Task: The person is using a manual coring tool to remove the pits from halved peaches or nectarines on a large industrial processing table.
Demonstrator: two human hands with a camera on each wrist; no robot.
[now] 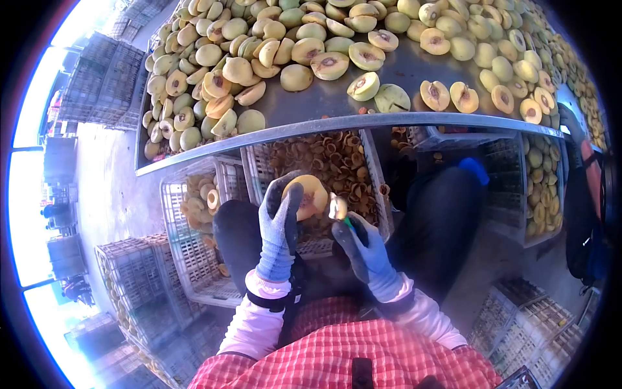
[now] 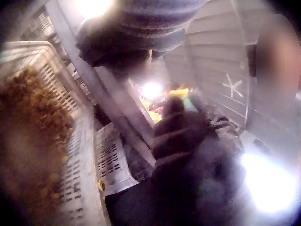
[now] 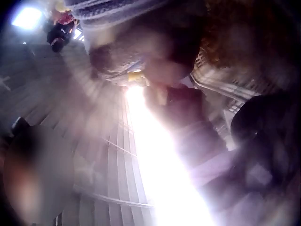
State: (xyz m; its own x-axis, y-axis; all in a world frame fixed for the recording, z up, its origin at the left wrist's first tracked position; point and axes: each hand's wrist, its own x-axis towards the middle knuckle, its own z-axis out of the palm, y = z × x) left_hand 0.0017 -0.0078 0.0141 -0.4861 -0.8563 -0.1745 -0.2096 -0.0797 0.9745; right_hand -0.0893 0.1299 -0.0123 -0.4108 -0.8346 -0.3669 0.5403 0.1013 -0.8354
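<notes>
My left hand (image 1: 276,223), in a grey-blue glove, holds a halved yellow peach (image 1: 313,200) with its reddish cut face turned to the right. In the head view, my right hand (image 1: 370,256), gloved alike, grips a small pitting knife by its green handle (image 1: 349,223). At the knife's pale tip sits a small piece of peach (image 1: 337,207), just right of the half. Both hands are above a crate of brown pits and scraps (image 1: 324,159). In the left wrist view, the green of the handle (image 2: 189,104) shows by dark gloved fingers; glare blurs both wrist views.
A metal table (image 1: 414,71) heaped with peach halves stands ahead, its raised edge (image 1: 311,129) beyond my hands. To the left is a white crate (image 1: 194,259) with some halves. Another crate of fruit (image 1: 543,188) is under the table at right. Stacked crates (image 1: 146,285) stand behind.
</notes>
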